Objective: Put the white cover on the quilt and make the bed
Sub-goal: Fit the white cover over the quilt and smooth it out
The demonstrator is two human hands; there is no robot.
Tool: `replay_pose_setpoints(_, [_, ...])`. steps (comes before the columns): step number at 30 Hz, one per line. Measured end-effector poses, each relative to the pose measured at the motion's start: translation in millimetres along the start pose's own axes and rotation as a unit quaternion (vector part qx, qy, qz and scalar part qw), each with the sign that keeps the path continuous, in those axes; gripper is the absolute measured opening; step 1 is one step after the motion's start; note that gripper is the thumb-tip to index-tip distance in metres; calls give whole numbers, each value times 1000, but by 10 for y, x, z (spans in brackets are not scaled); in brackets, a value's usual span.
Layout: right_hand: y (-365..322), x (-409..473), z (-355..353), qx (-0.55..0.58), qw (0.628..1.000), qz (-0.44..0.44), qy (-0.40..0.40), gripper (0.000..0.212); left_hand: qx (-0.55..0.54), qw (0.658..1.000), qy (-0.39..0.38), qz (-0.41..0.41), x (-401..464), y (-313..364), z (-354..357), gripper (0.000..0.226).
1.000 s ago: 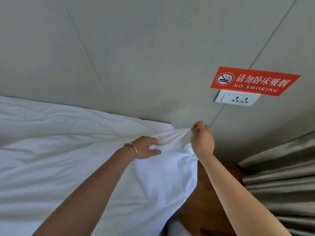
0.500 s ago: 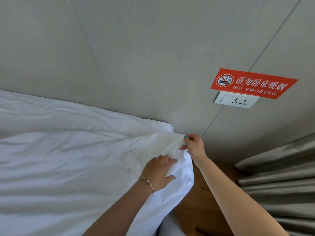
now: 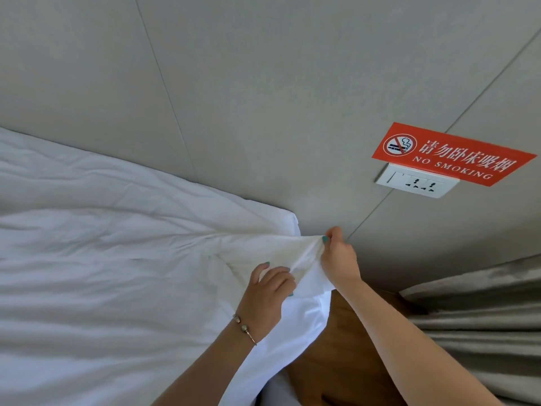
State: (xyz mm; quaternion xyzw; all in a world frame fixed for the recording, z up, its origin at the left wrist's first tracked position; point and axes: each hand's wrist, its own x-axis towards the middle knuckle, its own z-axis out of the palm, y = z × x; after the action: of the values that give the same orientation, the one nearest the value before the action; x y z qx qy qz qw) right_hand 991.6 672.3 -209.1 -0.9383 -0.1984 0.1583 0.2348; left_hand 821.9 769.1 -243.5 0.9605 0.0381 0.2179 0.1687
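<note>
Right hand (image 3: 339, 260) pinches the white cover (image 3: 140, 276) corner, which points toward the wall; left hand (image 3: 268, 294) fingers grip the fabric just below

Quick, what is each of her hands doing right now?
Left hand: holding a fold of the white cover near its corner.
Right hand: pinching the cover's corner tip.

Your white cover (image 3: 117, 273) is plain, without pattern. Above its corner, the sign (image 3: 452, 153) is orange-red with white lettering over a white socket (image 3: 417, 180); right of the corner hang grey-beige curtains (image 3: 483, 317).
</note>
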Motion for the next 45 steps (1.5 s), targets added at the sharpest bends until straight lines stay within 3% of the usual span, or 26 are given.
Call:
replay_pose_setpoints(3, [-83,21,77,-60,995,-80,-21,15,-17,998,12,-54,-87,-26,-47,50])
replay_pose_setpoints(6, [-27,26,103,-57,995,-67,40,18,-24,996,-44,-75,-139,-18,-46,11])
replay_pose_setpoints(7, [29,2,99,-35,997,-52,55,17,-52,992,-72,-87,-142,16,-42,7])
replay_pose_setpoints(9, [148,-89,82,33,997,-37,66,13,-158,955,-158,-193,-86,106,-48,25])
replay_pose_setpoints(11, [253,-197,77,113,992,-15,57,9,-232,905,-191,-300,-36,163,0,25])
replay_pose_setpoints(13, [329,-270,75,181,982,20,57,6,-230,895,-186,-334,35,177,48,28])
replay_pose_setpoints(15, [366,-325,71,215,974,41,66,6,-217,886,-224,-344,128,172,38,48])
replay_pose_setpoints(18, [345,-367,52,182,980,38,72,6,-131,898,-273,-319,305,80,-8,22])
replay_pose_setpoints(20, [298,-385,38,105,989,21,103,9,-154,905,-220,-329,403,12,-8,24])
replay_pose_setpoints(22, [212,-416,53,95,987,21,129,26,-228,889,-134,-375,497,-41,1,27])
replay_pose_setpoints(24, [73,-470,73,178,979,68,79,41,-291,858,-83,-416,573,-67,-30,38])
replay_pose_setpoints(27, [-39,-495,109,291,952,89,-42,36,-363,807,-40,-464,659,-76,-115,40])
replay_pose_setpoints(30, [-8,-464,156,273,962,23,-21,23,-386,779,-13,-493,678,-135,-145,43])
replay_pose_setpoints(35, [-65,-448,263,227,965,-132,11,34,-416,760,-15,-500,655,-255,-153,37])
replay_pose_setpoints(38, [-75,-418,316,201,967,-157,13,28,-424,766,-24,-483,701,-263,-205,37])
replay_pose_setpoints(42, [-180,-374,342,182,970,-155,40,22,-409,801,-57,-434,788,-301,-278,40])
replay_pose_setpoints(45, [-217,-322,353,130,967,-190,113,18,-399,814,-62,-419,793,-322,-303,40])
